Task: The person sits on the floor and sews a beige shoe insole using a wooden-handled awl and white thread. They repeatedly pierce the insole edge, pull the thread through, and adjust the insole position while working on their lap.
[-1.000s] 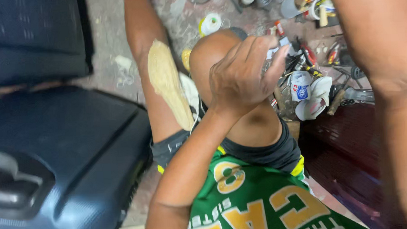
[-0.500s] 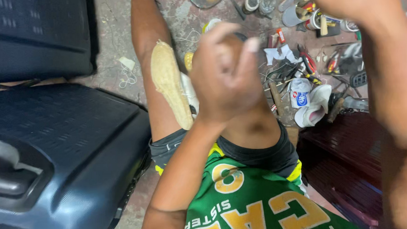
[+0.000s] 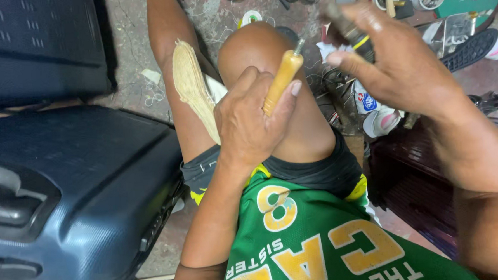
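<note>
My left hand [image 3: 247,126] rests on my raised knee [image 3: 259,55], shut on a tool with a light wooden handle and a metal tip [image 3: 281,78] that points up and away. My right hand [image 3: 396,58] hovers to the right of the knee, its fingers closed on a blurred dark object with a yellow band [image 3: 349,30]. A tan, fibrous sole-shaped piece [image 3: 192,92] lies against my other leg, just left of the left hand. I wear a green jersey with yellow print [image 3: 309,238] and black shorts.
A large dark blue hard suitcase [image 3: 67,198] fills the left side, beside my leg. Small tins, tape rolls, tools and scraps [image 3: 370,104] litter the concrete floor ahead. A black shoe sole [image 3: 469,49] lies at right, above a dark red box [image 3: 413,191].
My left hand has come down from in front of the camera onto the knee, and the wooden-handled tool now shows in it. My right hand has moved in from the right.
</note>
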